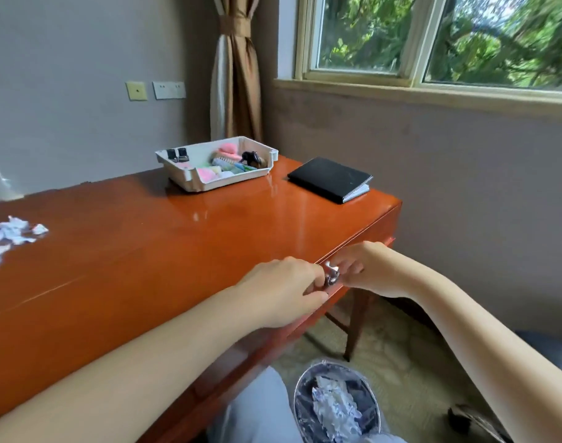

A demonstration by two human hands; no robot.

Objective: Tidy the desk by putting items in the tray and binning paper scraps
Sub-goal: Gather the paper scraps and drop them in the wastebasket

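Head cam: your L hand (286,282) & R hand (374,271) both curl fingers on silver handle (331,274), desk (177,251) front edge. Tray (235,181) at 12 o'clock, paper scraps (11,235) at 9, bin (296,400) at 6.

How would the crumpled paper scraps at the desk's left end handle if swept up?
The paper scraps look crumpled and thin, so probably light and floppy. They lie as separate bits on the glossy desk, so may slide and scatter.

Count: 1 tray (209,184) upper centre holding 2 black bottles (177,154), 1 notebook (329,179) right of it, 1 bin (298,394) bottom centre, 2 wall plates (136,90) upper left, 1 scrap pile (11,238) left edge.
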